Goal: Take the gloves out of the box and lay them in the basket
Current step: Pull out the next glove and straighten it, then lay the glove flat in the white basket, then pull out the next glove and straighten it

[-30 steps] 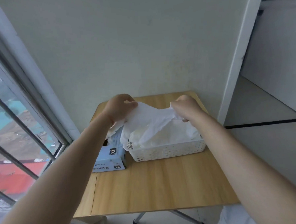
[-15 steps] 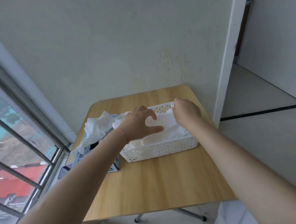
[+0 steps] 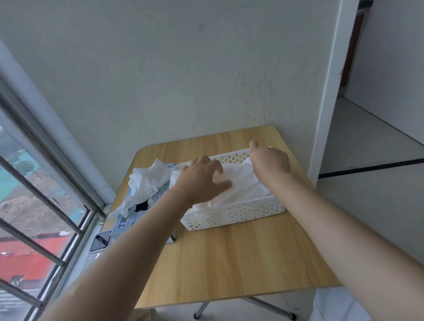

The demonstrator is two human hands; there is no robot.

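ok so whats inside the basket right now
The basket holds a pile of white gloves, heaped about to its rim. The left hand lies spread on the pile and the right hand is over its far end, hiding what lies beneath; the basket's bottom is covered.

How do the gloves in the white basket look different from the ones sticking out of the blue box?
The gloves in the basket lie flat and smoothed, under the left hand; the gloves at the box stand up crumpled and untouched. The basket pile fills its container to the rim, while the box bunch spills out of the opening. Both are thin and white.
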